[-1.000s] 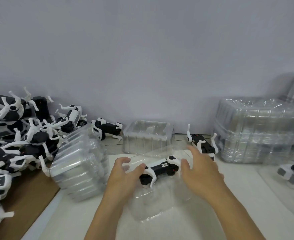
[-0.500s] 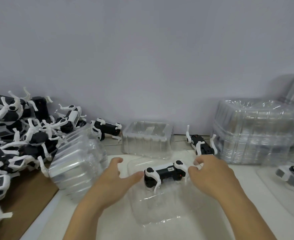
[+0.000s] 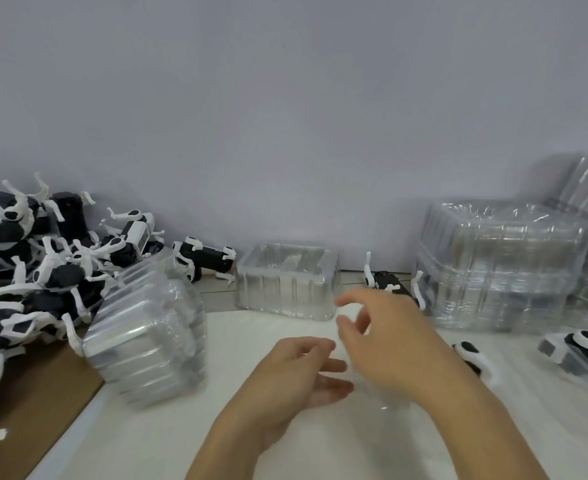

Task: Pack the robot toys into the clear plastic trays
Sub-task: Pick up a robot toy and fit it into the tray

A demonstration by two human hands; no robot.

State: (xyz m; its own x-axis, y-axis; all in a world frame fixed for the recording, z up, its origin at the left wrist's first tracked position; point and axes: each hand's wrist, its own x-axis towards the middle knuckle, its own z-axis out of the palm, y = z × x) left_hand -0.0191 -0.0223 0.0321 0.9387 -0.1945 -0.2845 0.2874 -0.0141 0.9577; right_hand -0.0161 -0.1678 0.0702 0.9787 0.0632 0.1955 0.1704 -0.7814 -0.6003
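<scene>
Two bare hands reach over a white tabletop (image 3: 168,441), seen from above and behind. The left hand (image 3: 296,379) sits near the middle, fingers loosely extended and holding nothing that can be made out. The right hand (image 3: 389,341) hovers just beyond and to the right of it, blurred, with fingers bent loosely and thumb apart; whether it grips anything cannot be told. Faint glints of clear plastic (image 3: 382,403) show between and under the hands, too blurred to identify.

At the left edge, a heap of black-and-white robot toys (image 3: 26,271) lies on a brown board (image 3: 33,410). Beside the heap, a stack of clear trays (image 3: 147,341) lies tipped on its side. One toy (image 3: 206,258) stands alone by the wall behind that stack. Along the far edge, an upright tray (image 3: 285,282) sits near the middle, and another toy (image 3: 389,282) lies upside down just to its right, legs up. At the far right corner, tall stacks of trays (image 3: 503,265) stand against the wall. Near the right edge, a toy (image 3: 472,358) lies partly hidden behind the right forearm, and another packed toy (image 3: 576,348) rests in clear plastic.
</scene>
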